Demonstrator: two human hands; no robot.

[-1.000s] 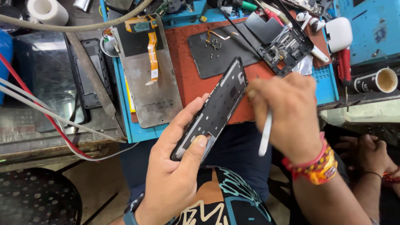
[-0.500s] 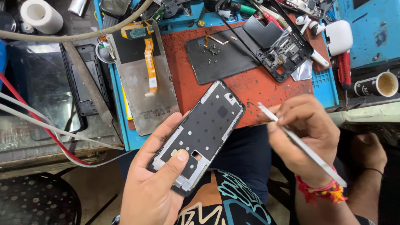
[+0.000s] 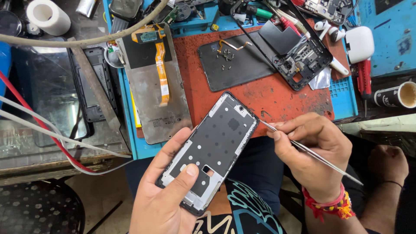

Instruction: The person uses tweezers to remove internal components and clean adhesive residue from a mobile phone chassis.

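Gripping one phone frame [image 3: 212, 151] in left hand [image 3: 162, 195], right hand [image 3: 314, 154] pinching one tweezers [image 3: 312, 154]

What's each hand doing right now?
Left hand: closed on phone frame.
Right hand: closed on tweezers.

A cluttered workbench [image 3: 52, 151] fills the upper part of the view, its left side a worn, scratched grey surface. A blue mat [image 3: 344, 93] covers the bench's middle and right, with a stained red-orange mat [image 3: 277, 95] laid on it. Below the bench's front edge at the left, a dusty tan floor [image 3: 104, 195] shows, beside a dark speckled stool seat [image 3: 34, 208]. Light is even and bright.
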